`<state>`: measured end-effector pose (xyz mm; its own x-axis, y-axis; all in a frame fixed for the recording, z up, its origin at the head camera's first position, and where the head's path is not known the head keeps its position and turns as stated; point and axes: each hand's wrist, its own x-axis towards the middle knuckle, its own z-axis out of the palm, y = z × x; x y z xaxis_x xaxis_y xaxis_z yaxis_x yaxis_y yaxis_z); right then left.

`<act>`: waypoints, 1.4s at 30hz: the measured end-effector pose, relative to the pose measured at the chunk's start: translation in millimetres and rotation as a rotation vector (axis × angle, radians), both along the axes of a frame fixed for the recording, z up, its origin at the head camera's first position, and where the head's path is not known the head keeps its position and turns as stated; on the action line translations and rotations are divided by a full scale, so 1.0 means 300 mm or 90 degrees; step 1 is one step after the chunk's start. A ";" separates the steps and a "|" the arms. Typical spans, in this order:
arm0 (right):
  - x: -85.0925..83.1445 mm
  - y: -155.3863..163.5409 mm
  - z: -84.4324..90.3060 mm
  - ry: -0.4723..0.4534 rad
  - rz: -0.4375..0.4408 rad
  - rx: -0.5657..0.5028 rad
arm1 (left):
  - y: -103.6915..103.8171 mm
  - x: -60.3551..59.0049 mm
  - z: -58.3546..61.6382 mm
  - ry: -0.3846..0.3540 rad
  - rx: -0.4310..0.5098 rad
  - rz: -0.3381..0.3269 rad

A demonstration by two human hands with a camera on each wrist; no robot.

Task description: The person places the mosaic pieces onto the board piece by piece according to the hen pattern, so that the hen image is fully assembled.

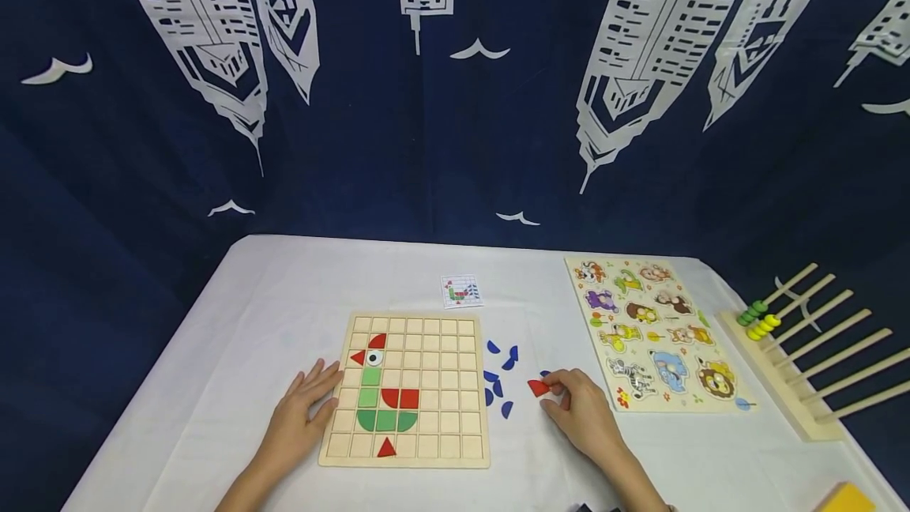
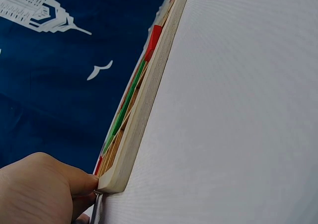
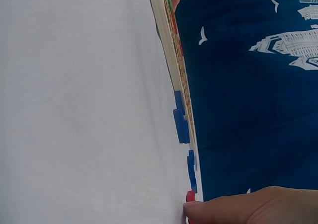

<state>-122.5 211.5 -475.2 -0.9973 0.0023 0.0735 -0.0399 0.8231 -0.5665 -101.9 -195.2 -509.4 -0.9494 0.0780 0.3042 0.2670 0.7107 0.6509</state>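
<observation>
A wooden grid board (image 1: 455, 446) lies on the table with red and green pieces set in its squares and a round eye piece (image 1: 374, 358) near the top left. My left hand (image 1: 302, 413) touches the board's left edge, fingers extended; in the left wrist view its thumb (image 2: 82, 180) is at a corner. Right of the board, my right hand (image 1: 583, 409) pinches a red piece with a curved edge (image 1: 538, 388) between thumb and fingertips, close to the table. Several blue pieces (image 1: 507, 409) lie between the board and that hand, one partly hidden behind the fingers.
A small picture card (image 1: 462, 291) lies beyond the board. An animal puzzle board (image 1: 657, 338) is at the right, beside a wooden peg stand (image 1: 789, 385) with green and yellow beads. A yellow block (image 1: 847, 498) sits at the lower right corner. A dark blue curtain (image 1: 426, 141) hangs behind.
</observation>
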 end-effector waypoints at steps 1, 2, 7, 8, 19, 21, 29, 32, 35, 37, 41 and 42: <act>0.001 -0.001 -0.001 0.000 -0.001 0.001 | 0.000 0.000 0.000 0.000 0.000 0.000; 0.002 -0.002 -0.002 0.001 -0.003 0.001 | 0.000 0.000 0.000 0.000 0.001 0.000; 0.012 -0.020 -0.003 0.001 0.003 -0.018 | 0.000 0.000 0.000 0.000 0.003 0.000; 0.011 -0.025 -0.002 0.003 0.007 -0.023 | 0.000 0.000 0.000 0.000 0.003 0.000; -0.018 -0.066 0.006 0.014 0.091 -0.046 | 0.000 0.001 -0.003 0.008 0.003 0.002; -0.025 -0.067 0.007 0.016 0.099 -0.040 | 0.001 0.001 -0.002 0.011 0.004 0.001; -0.045 -0.069 0.012 0.017 0.109 0.007 | 0.000 0.001 0.001 -0.001 0.002 0.003; -0.052 -0.069 0.012 0.022 0.127 0.003 | 0.003 0.001 -0.002 0.002 0.004 0.002; -0.055 -0.068 0.015 0.028 0.137 0.003 | 0.005 -0.001 -0.003 0.002 0.005 -0.001; -0.058 -0.071 0.020 0.033 0.138 0.005 | 0.004 -0.001 -0.004 0.000 0.004 -0.001; -0.067 -0.109 0.044 0.048 0.159 -0.001 | 0.002 -0.001 -0.002 0.001 0.002 0.001; -0.068 -0.126 0.054 0.050 0.173 -0.004 | 0.001 -0.001 -0.002 0.001 0.002 0.002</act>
